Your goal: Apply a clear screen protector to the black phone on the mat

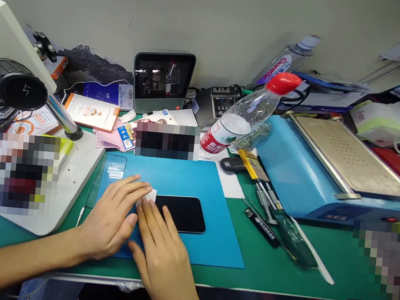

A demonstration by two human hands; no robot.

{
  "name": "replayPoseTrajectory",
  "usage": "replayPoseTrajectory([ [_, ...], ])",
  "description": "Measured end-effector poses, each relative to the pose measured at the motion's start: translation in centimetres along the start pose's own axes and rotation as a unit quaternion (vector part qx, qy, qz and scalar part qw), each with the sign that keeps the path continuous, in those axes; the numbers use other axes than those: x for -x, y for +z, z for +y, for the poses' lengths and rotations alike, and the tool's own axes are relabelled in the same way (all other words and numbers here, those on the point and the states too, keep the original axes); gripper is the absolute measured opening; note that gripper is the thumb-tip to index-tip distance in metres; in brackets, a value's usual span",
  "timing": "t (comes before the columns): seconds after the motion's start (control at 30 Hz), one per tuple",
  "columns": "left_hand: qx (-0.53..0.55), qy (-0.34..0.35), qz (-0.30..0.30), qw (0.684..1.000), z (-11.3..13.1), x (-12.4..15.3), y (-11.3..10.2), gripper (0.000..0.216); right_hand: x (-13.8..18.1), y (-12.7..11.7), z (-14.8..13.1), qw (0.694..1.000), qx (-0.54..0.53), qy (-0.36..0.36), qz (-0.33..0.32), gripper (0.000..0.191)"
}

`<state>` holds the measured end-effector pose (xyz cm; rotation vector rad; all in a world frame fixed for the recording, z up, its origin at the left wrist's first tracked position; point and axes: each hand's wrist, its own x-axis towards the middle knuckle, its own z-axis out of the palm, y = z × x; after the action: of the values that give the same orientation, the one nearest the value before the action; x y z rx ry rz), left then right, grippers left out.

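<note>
A black smartphone (189, 214) lies flat, screen up, on a blue mat (212, 251). At its left end is a small crumpled white wipe (151, 195). My right hand (165, 245) presses the wipe onto the phone with its fingertips, fingers close together and thumb apart. My left hand (113, 217) hovers over the left part of the mat, fingers stretched out and thumb spread. Its fingertips reach the wipe's edge; whether they touch it I cannot tell. Part of the phone's left end is hidden under my hands. A clear glass sheet (114, 166) lies at the mat's upper left.
A water bottle with a red cap (226, 129) stands behind the mat. To the right are a blue machine with a metal plate (346, 153), several hand tools (266, 198) and a white spudger (313, 253). A microscope stand (74, 181) occupies the left, a smart display (164, 79) the back.
</note>
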<state>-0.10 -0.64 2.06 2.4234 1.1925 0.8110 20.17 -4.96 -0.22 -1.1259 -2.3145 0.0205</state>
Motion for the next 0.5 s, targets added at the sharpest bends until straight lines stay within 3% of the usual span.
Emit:
replayPoseTrajectory([
  [0.1, -0.006, 0.009, -0.021, 1.000, -0.1, -0.2, 0.0, 0.048, -1.3, 0.2, 0.4, 0.999, -0.024, 0.022, 0.007, 0.048],
  [0.2, -0.034, 0.063, -0.061, 0.996, -0.3, -0.3, 0.0, 0.050, -1.2, -0.3, 0.5, 0.999, -0.041, 0.027, 0.006, 0.044],
  [0.33, -0.104, 0.134, -0.081, 0.982, -0.3, -0.3, 0.2, 0.057, 0.0, -1.3, 1.0, 0.999, -0.053, -0.011, 0.009, 0.040],
  [0.5, -0.139, 0.126, -0.083, 0.979, -0.2, -0.4, 0.6, 0.065, 3.0, -2.5, 2.7, 0.995, -0.065, -0.049, 0.063, 0.035],
])
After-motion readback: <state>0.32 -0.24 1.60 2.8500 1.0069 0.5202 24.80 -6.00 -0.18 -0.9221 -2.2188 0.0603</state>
